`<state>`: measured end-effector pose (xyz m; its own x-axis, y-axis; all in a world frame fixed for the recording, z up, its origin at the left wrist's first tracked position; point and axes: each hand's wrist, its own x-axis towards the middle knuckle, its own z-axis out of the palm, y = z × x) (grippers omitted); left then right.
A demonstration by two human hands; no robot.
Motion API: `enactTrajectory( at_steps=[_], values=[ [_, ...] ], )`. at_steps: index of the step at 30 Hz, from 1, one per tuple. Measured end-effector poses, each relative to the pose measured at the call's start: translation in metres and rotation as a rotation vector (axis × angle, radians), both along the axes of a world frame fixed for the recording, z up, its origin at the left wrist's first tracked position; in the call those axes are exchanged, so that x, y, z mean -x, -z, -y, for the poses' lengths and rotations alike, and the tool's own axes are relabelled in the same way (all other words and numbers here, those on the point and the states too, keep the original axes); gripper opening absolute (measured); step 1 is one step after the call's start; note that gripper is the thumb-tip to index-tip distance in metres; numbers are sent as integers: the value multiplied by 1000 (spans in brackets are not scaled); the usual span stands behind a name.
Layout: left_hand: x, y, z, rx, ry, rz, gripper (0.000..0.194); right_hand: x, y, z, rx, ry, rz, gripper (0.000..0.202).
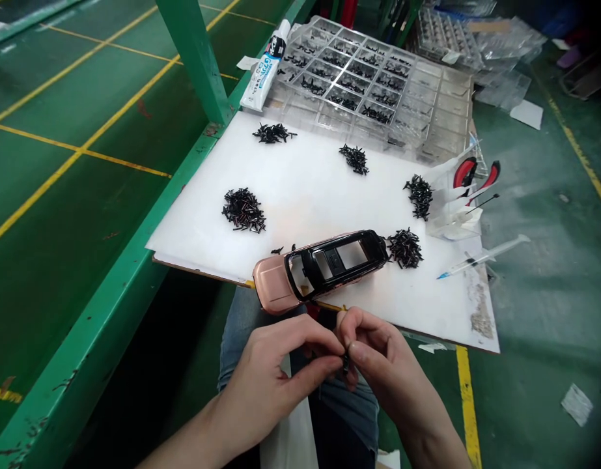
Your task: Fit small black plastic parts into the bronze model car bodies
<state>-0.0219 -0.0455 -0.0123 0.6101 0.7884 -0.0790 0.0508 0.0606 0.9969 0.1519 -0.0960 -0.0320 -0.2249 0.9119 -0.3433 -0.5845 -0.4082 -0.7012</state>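
Five black piles (243,210), perhaps one held part (346,362)

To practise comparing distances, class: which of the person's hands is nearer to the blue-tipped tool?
Right. The right hand is below and left of the blue-tipped tool in the picture; the left hand is farther left.
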Motion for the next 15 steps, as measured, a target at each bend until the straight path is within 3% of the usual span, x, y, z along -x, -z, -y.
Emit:
enactTrajectory(
  at_steps=[7, 15],
  values=[
    [1, 0, -6, -111, 47, -29, 10, 0, 1, 2, -1, -9, 11, 22],
    [1, -4, -6, -66, 60, -70, 11, 2, 0, 3, 22, 10, 4, 24]
  ],
)
